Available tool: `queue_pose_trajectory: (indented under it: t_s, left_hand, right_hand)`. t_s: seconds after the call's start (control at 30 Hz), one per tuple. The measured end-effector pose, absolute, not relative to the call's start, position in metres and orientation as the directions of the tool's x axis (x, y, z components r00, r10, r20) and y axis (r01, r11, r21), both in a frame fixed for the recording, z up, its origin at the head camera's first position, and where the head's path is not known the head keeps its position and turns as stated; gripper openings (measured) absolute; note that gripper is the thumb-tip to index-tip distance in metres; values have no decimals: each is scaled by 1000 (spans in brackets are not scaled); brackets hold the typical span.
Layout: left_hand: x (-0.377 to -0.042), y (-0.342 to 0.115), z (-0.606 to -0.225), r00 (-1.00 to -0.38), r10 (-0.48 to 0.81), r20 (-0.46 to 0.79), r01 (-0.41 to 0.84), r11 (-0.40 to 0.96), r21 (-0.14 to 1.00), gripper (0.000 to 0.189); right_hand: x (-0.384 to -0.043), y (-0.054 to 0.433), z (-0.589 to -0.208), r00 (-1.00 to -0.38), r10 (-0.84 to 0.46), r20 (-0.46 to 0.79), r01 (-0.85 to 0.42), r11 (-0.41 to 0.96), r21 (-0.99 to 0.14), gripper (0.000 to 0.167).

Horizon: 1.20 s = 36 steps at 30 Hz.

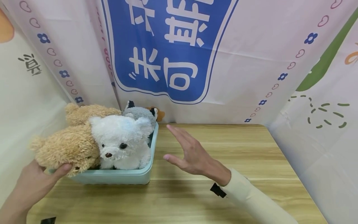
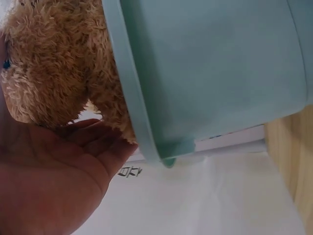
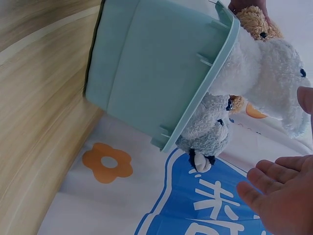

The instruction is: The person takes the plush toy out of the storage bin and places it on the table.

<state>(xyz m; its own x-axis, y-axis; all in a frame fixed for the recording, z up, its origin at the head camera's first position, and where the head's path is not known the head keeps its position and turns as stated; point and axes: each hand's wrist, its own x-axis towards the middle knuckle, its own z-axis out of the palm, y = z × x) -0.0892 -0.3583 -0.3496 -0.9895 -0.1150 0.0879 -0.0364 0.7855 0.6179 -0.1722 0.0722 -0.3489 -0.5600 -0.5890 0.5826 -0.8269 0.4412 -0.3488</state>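
Note:
My left hand (image 1: 37,183) grips a curly tan stuffed toy (image 1: 68,149) at the front left of a light teal plastic bin (image 1: 123,176). Its thumb lies over the toy's front, while the other fingers pass behind it, beside the bin's rim in the left wrist view. A white stuffed bear (image 1: 120,137) sits upright in the bin, facing forward. Behind it are a second tan stuffed toy (image 1: 92,112) and a grey stuffed toy (image 1: 139,113) with black-and-white ears. To the bin's right, my right hand (image 1: 193,155) hovers with fingers extended and thumb spread, holding nothing.
The bin stands at the left of a wood-grain table (image 1: 223,146). A printed cloth backdrop (image 1: 237,77) rises behind the table's far edge, and white printed cloth (image 1: 25,102) closes in the left side.

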Motion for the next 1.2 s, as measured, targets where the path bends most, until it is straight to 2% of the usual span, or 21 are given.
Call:
queue_pose_trajectory:
  t_s: [0.23,0.37,0.47,0.67,0.9,1.13,1.2]
  left_hand:
    - [-88,-367,-358,-993,-114,36,-66,778,624,97]
    - [-89,-371,-360,-990,-137,-23,-126,814,567,105]
    - [-90,-372,-362,-985,-173,-19,-160,853,496,106]
    - [-90,-377,-371,-981,-177,75,-135,911,389,93]
    - [-89,-383,-382,-982,-162,97,-113,914,389,75]
    - [-90,-386,-382,-963,-248,-107,-270,870,412,86]
    - [-90,-386,-382,-959,-255,-122,-282,865,415,86]
  right_hand:
    - [-171,71,-347,-559,-585,588,-828,437,-352,82]
    - [-171,71,-346,-558,-581,592,-828,440,-348,82]
    - [-170,70,-346,-559,-580,593,-827,438,-351,82]
    - [-169,68,-345,-558,-581,592,-829,424,-365,82]
    - [-169,68,-345,-552,-574,604,-832,420,-362,82]
    - [-167,66,-342,-563,-568,600,-825,422,-375,83]
    - [-167,65,-341,-560,-567,604,-827,420,-373,82]
